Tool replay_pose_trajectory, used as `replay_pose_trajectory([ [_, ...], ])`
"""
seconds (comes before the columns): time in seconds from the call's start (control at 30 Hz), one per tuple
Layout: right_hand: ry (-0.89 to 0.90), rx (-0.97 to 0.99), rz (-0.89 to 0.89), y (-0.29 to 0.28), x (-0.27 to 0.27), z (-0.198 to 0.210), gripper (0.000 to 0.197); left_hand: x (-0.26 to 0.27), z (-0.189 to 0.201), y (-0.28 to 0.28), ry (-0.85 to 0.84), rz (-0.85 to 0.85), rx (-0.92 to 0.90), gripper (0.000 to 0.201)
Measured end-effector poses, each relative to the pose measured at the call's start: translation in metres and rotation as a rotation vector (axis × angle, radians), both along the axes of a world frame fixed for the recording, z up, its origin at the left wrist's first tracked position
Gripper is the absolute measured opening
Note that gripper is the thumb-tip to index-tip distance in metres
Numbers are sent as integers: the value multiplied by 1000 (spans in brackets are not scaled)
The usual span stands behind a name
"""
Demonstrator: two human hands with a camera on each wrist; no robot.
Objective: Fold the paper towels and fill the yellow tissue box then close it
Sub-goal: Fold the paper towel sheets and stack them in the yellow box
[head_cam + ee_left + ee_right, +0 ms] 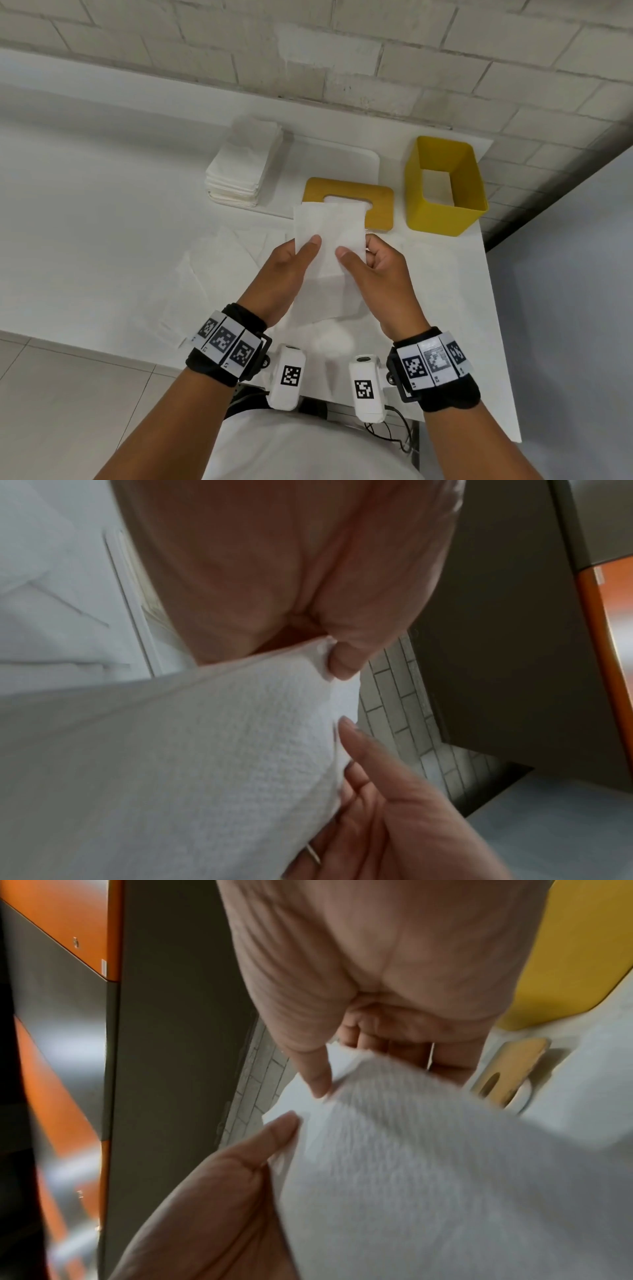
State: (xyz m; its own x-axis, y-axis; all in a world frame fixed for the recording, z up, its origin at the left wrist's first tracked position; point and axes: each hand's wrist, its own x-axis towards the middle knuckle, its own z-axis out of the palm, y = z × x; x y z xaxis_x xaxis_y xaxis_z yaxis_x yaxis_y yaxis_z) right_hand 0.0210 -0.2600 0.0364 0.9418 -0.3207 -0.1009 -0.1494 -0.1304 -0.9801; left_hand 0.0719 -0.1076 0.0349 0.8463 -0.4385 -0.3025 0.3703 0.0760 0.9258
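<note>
The lid (349,202) lies between the stack (243,168) and the box (445,186). The box stands near the table's (102,205) right edge, mouth unblocked. The table's left part lies open.

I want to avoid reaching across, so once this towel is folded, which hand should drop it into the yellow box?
Probably the right hand. The open yellow box stands on the right, beyond it, while the left hand, also pinching the paper towel, would have to cross over.
</note>
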Motion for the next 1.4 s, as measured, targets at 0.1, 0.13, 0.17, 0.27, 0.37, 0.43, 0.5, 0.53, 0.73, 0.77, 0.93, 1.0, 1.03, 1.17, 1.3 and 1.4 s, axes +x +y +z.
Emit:
replay_pose_trajectory([
  [0.1, 83, -69, -47, -22, -3, -11, 5, 5, -6, 6, -4, 91, 33, 29],
  [0.13, 110, -133, -104, -34, -5, -18, 8, 9, -7, 10, 12, 139, 23, 29],
  [0.17, 164, -243, -164, -50, -7, -27, 7, 12, -8, 16, 32, 180, 7, 28],
  [0.27, 419, -501, -203, -81, -13, -51, 33, 20, -10, 34, 71, 279, 0, 26],
  [0.37, 568, -554, -138, -80, -13, -67, 62, 23, -17, 44, 102, 321, 44, 27],
  [0.43, 612, -629, -96, -72, -11, -70, 71, 20, -21, 47, 108, 311, 58, 26],
  [0.5, 619, -669, -70, -62, -9, -71, 75, 16, -22, 48, 109, 306, 68, 25],
  [0.53, 613, -678, -57, -58, -8, -71, 76, 15, -22, 47, 113, 308, 74, 25],
  [0.73, 593, -753, -34, -48, -2, -75, 63, 8, -24, 46, 135, 300, 111, 27],
  [0.77, 573, -736, -48, -50, -1, -75, 55, 7, -23, 46, 131, 297, 115, 27],
  [0.93, 493, -699, -140, -61, -2, -73, 16, 1, -25, 47, 128, 283, 130, 29],
  [1.0, 485, -706, -149, -62, -3, -73, 10, 1, -26, 47, 129, 274, 139, 30],
  [1.03, 481, -697, -144, -63, -4, -72, 10, 0, -26, 47, 126, 269, 144, 30],
  [1.17, 398, -644, -92, -64, -7, -64, 10, 3, -26, 44, 129, 256, 162, 30],
  [1.3, 153, -316, -188, -65, -11, -30, 11, 6, -24, 41, 118, 237, 173, 30],
  [1.4, 38, 256, -234, -63, -15, -2, 16, 8, -22, 36, 115, 236, 174, 27],
])
